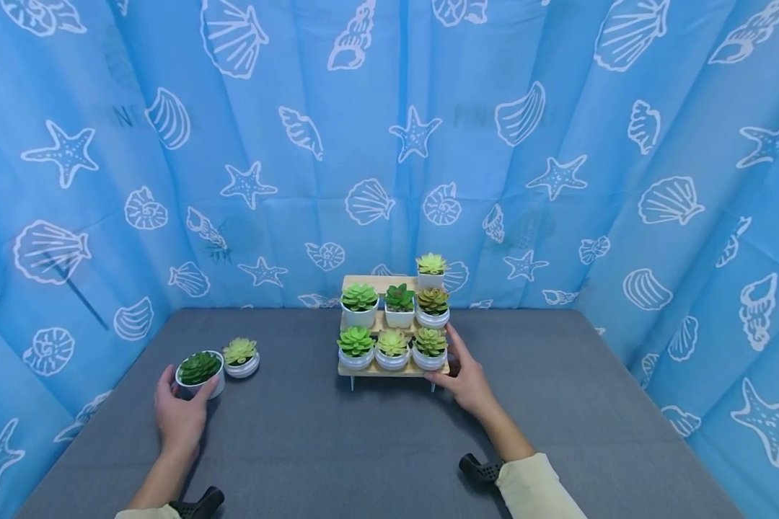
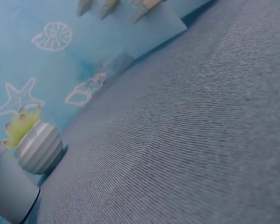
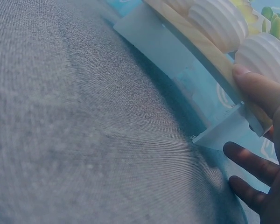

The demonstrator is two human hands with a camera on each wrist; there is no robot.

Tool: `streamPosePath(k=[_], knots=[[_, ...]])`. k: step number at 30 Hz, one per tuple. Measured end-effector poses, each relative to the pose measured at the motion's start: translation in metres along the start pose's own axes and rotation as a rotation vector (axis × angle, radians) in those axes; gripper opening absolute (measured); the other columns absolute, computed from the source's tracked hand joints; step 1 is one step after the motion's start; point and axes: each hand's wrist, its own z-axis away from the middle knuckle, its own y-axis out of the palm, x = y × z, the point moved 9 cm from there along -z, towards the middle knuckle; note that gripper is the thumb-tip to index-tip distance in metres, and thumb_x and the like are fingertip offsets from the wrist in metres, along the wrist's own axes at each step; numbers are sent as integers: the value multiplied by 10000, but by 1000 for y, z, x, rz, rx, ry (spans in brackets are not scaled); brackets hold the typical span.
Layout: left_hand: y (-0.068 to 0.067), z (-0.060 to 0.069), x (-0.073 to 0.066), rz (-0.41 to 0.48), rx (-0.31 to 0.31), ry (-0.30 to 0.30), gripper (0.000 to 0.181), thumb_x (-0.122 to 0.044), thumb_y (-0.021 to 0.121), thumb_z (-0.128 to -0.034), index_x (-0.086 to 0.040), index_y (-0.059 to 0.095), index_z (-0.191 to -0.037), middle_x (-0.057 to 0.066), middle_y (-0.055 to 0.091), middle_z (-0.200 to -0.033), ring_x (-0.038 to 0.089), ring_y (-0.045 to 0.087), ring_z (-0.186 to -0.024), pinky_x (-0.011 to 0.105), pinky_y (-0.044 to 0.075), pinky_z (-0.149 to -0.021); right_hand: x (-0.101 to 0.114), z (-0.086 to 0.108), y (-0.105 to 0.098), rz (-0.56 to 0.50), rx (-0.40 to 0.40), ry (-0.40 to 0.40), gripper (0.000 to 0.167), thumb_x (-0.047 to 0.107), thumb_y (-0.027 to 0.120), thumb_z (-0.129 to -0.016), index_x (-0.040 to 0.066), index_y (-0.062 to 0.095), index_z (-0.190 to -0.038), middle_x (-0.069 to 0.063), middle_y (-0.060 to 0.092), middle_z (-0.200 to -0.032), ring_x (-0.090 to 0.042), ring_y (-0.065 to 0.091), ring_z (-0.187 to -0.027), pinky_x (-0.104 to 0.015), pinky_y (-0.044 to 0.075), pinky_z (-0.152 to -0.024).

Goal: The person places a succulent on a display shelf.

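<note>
My left hand (image 1: 180,414) grips a white pot with a dark green succulent (image 1: 200,369) at the table's left side. Just beyond it stands a small ridged white pot with a light green succulent (image 1: 241,353); both pots also appear in the left wrist view. A tiered wooden plant stand (image 1: 379,283) holds several potted succulents. At its lower right corner my right hand (image 1: 469,382) holds the bottom board, the thumb on its front edge beside a ridged pot (image 1: 430,349). In the right wrist view, the other fingers (image 3: 252,161) spread below the board, free of it.
A grey cloth covers the table (image 1: 324,447). Blue curtains (image 1: 402,166) with white shell and starfish prints surround it at the back and sides. The upper tier carries one square pot (image 1: 431,272) at its right end. Pale legs (image 3: 219,130) support the stand.
</note>
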Motion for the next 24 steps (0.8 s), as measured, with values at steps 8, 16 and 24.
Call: streamPosePath(k=[8, 16, 24], knots=[[6, -9, -2, -4, 43, -43, 859, -264, 669, -921, -66, 129, -1559, 225, 181, -1573, 365, 164, -1438, 512, 167, -1136, 0, 0, 0, -1, 6, 2, 1016, 175, 822, -797, 329, 169, -1560, -154, 571, -1317, -303, 628, -1073, -414, 508, -807], [4, -27, -5, 46, 28, -60, 871, -287, 679, -908, -46, 145, -1552, 220, 213, -1562, 347, 209, -1426, 471, 213, -1131, 0, 0, 0, 5, 8, -6, 1012, 177, 817, -803, 324, 163, -1562, -159, 569, -1316, -307, 624, -1080, -405, 509, -800], [11, -42, -27, 65, 23, -37, 883, -301, 669, -914, -48, 115, -1553, 195, 190, -1574, 324, 199, -1434, 451, 213, -1134, 0, -1, 1, -1, 13, -11, 1008, 191, 815, -807, 322, 163, -1563, -181, 561, -1323, -336, 608, -1108, -432, 507, -822]])
